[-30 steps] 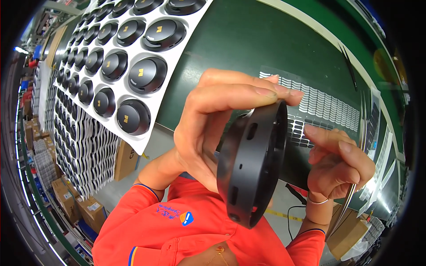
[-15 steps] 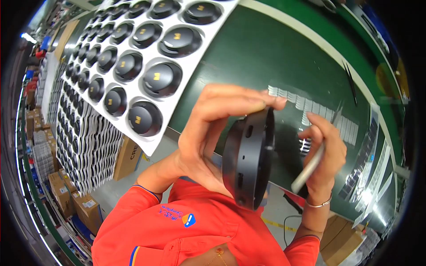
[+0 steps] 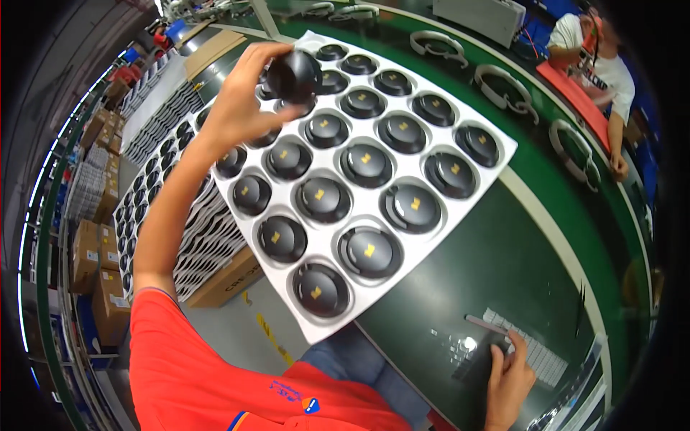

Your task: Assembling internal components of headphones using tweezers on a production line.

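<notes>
Factory assy line — green conveyor [image 3: 503, 258], parts trays [image 3: 316, 330], stacked cartons [image 3: 97, 287].

The left hand [image 3: 241, 100] holds a round black part [image 3: 295, 74] above the white tray [image 3: 496, 154]; the right hand [image 3: 509, 381] rests on the green counter [image 3: 489, 266].

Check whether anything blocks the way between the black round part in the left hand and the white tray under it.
Nothing visible does. The left hand holds the black round part just above the white tray, whose nearby pockets already hold black parts.
</notes>
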`<move>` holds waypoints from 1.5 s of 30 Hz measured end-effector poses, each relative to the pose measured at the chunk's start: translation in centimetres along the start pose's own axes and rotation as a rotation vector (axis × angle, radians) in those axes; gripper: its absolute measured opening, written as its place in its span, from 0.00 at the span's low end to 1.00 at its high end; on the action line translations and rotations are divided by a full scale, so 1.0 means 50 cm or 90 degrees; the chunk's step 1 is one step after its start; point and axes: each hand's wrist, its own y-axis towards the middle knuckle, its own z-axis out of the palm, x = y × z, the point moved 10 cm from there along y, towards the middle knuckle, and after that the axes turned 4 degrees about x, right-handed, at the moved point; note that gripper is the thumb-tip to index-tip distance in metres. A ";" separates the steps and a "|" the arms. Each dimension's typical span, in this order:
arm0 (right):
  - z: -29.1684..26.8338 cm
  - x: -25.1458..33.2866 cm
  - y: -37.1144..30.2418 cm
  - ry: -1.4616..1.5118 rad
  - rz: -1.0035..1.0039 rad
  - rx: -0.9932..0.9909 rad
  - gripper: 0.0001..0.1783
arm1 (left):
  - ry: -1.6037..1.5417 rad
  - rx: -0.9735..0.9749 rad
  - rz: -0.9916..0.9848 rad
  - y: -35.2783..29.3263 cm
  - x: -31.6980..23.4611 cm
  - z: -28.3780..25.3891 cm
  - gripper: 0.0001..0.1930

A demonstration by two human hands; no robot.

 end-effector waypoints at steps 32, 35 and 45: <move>-0.105 0.008 -0.093 0.142 -0.074 -0.227 0.07 | 0.125 0.078 -0.304 -0.342 0.741 -0.112 0.26; -0.089 -0.014 -0.166 0.456 -0.072 -0.271 0.06 | 0.154 0.026 -0.380 -0.603 0.629 -0.292 0.22; -0.085 0.366 -0.185 0.615 -0.422 0.068 0.07 | 0.109 -0.295 -0.860 -1.702 0.338 -0.782 0.19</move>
